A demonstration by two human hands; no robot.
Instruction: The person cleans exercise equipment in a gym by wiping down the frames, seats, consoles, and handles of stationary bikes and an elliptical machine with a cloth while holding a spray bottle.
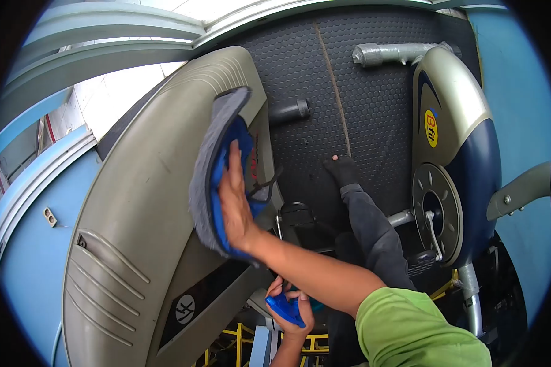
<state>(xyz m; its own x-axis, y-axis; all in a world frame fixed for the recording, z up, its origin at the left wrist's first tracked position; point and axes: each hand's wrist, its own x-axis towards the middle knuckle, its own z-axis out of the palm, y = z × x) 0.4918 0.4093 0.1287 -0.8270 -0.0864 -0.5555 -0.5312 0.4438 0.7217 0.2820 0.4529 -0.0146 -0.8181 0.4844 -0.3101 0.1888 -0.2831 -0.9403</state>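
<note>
My right hand (234, 205) reaches across from the right with its fingers nearly straight. It presses flat on the blue side of a grey-and-blue mop pad (203, 177), whose fleecy grey face is against a beige machine housing (159, 177). A dark cord loop hangs from the pad's right edge. Lower down, my left hand (300, 318) has its fingers curled around a spray bottle with a shiny blue head (285, 310). Most of the bottle is hidden; a bit of teal shows behind my forearm.
An exercise bike (456, 134) with a pedal crank stands to the right. My foot (343, 171) rests on the black studded mat (294, 61). A plastic-wrapped bar (382, 55) lies at the top, near a black tube end (291, 111). Blue floor and a window frame border the left.
</note>
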